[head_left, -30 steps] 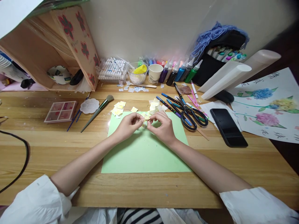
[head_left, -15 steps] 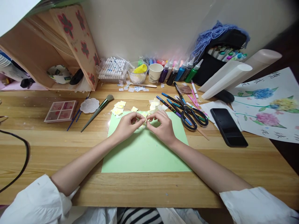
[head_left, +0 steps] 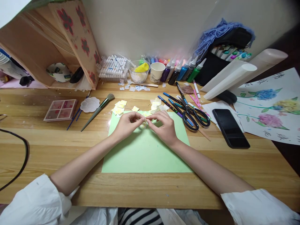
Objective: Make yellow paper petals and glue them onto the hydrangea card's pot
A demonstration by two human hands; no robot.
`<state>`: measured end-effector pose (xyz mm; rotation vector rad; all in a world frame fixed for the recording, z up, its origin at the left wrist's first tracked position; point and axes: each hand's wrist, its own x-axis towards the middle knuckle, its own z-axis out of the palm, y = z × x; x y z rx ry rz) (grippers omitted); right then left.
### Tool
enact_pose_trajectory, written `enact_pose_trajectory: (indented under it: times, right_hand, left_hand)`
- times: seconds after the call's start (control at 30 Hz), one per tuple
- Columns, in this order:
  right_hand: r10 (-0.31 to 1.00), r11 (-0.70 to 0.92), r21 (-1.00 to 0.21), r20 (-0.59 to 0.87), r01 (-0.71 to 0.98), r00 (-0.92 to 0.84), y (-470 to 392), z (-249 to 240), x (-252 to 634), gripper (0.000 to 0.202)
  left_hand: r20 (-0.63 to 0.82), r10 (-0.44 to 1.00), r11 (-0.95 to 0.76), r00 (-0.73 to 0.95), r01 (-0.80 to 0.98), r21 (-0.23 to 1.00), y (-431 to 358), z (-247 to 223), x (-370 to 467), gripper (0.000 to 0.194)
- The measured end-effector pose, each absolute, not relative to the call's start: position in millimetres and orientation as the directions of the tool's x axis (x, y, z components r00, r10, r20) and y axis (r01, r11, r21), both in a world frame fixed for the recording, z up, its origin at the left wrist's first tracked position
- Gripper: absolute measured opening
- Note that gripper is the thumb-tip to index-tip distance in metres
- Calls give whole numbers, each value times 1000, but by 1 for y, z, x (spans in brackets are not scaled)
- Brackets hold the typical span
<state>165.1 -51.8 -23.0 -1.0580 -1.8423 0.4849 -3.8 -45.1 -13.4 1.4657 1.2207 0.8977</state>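
One small pale-yellow paper piece [head_left: 145, 120], largely hidden; left hand [head_left: 127, 125] and right hand [head_left: 165, 128] both pinch it between thumb and fingertips.

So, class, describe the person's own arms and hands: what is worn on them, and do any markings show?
The left sleeve and right sleeve are white, loose and creased, ending well short of the left hand and right hand. Both hands are bare: no glove, ring, watch or bracelet shows, nor any clear marking.
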Motion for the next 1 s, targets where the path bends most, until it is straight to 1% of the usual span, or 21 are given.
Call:
enact_pose_trajectory:
  times: [0.17, 0.3, 0.47, 0.7, 1.0]
  right_hand:
    - [832, 542, -699, 526, 467, -179, -53, -22, 165, 7]
    - [823, 555, -692, 538, 462, -183, -53, -22, 165, 7]
    - [816, 565, -680, 545, 467, -194, -53, -22, 165, 7]
    - [816, 558, -669, 550, 490, -178, -54, -23, 165, 3]
    - [791, 599, -641, 567, 480, -229, -53, -22, 165, 5]
  left_hand:
    - [-133, 962, 86, 238, 197, 977, -44, -3, -3, 26]
    - [-167, 957, 127, 237, 175, 976, -44, 0, -3, 24]
    - [-181, 955, 153, 234, 132, 979, -43, -4, -4, 23]
    - [-165, 968, 133, 190, 168, 977, -43, -4, -5, 22]
    - [-173, 966, 141, 190, 169, 976, -43, -5, -5, 21]
